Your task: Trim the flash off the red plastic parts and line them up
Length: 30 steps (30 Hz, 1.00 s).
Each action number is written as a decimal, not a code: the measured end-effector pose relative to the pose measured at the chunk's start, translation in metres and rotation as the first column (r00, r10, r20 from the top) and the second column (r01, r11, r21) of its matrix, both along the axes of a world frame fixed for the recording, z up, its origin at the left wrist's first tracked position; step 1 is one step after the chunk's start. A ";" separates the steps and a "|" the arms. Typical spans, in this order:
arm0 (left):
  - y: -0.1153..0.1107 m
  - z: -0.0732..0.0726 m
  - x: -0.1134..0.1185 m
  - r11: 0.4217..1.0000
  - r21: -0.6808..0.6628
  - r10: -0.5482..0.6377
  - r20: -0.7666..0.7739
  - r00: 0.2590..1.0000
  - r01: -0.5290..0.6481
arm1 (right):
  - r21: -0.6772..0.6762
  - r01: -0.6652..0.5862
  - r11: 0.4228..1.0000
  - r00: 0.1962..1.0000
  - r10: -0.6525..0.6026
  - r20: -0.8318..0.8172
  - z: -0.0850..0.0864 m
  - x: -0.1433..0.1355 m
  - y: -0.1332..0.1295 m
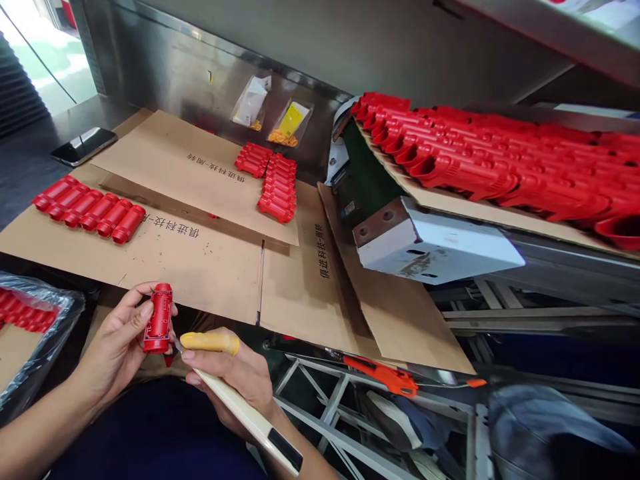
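My left hand [123, 340] holds a red plastic part [160, 319] upright between thumb and fingers, its open, recessed side facing me. My right hand [233, 373], with a yellow cot on one finger, grips a cream-handled knife [245, 413]. The knife's short tip is close to the lower right edge of the red part; whether they touch is hard to tell. Beyond my hands, a row of similar red parts [90, 210] lies on the cardboard [210, 273] at the left, and two more groups of red parts [277, 187] sit farther back.
A phone [84, 147] lies at the back left. Two small bags [291, 123] lean at the metal wall. Many red parts [465, 153] fill a raised board at the right, above a white metal block [435, 247]. An orange tool [383, 375] lies by the cardboard's edge; a lined box [65, 320] stands left.
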<state>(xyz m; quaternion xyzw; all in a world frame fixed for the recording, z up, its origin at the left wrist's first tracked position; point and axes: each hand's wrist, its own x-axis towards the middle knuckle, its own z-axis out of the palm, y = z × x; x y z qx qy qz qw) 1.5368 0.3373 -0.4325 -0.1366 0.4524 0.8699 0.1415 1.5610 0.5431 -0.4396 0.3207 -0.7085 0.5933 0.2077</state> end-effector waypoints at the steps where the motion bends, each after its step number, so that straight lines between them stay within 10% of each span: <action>1: 0.000 0.002 -0.001 1.000 0.002 -0.026 0.021 0.999 0.026 | 0.000 -0.009 1.000 1.000 0.009 -0.009 -0.001 -0.001 -0.001; 7: 0.005 0.011 -0.005 0.975 0.052 -0.224 0.200 0.954 0.217 | -0.005 -0.104 0.995 0.993 0.103 -0.057 -0.006 -0.003 -0.007; 30: 0.008 0.011 -0.006 0.965 0.018 -0.261 0.212 0.942 0.263 | -0.014 -0.121 0.993 0.990 0.120 -0.069 -0.007 -0.002 -0.010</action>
